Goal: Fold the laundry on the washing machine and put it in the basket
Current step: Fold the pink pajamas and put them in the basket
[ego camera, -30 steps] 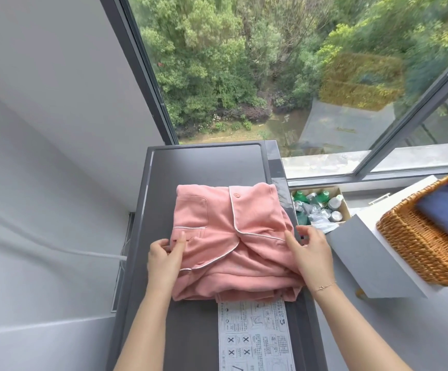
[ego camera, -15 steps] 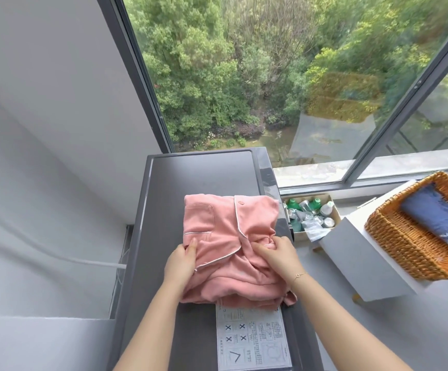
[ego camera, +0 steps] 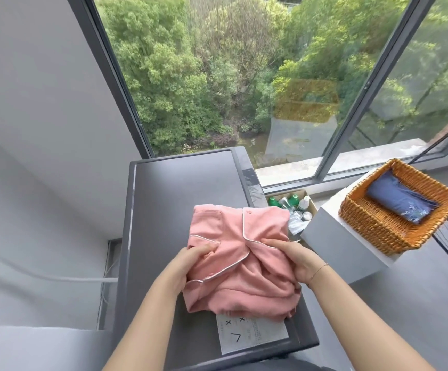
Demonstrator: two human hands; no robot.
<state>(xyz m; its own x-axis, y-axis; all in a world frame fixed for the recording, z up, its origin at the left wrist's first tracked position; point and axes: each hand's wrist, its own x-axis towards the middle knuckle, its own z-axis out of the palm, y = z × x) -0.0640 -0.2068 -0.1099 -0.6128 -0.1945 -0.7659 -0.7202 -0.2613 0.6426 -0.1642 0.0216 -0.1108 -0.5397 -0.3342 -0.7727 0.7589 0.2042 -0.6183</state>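
Your left hand (ego camera: pixel 190 259) and right hand (ego camera: pixel 292 259) both have a grip on the pink pyjama top (ego camera: pixel 240 259): each hand's fingers are curled into the cloth, left on the pocket side, right on the buttoned side, thumbs meeting near the white piping. The top sits folded but lumpy on the near half of the washing machine (ego camera: pixel 180 183), its front edge covering part of the instruction sticker (ego camera: pixel 252 336). The bundle looks loose at the bottom right, where a fold bulges out below your wrist.

Before you lift, tuck that bulge under and slide your fingers beneath the bundle so it is carried from below, not pinched from the top; a top pinch will likely let the lower layers drop open. Keep both hands level and the bundle flat as you swing it to your right.

The basket (ego camera: pixel 372 226) stands on a white box (ego camera: pixel 332 245) well apart from the machine, with a folded blue garment (ego camera: pixel 402 200) lying across its far side. Aim for the bare wicker beside the blue piece. Mind the carton of bottles (ego camera: pixel 295 207) in the gap between machine and box.
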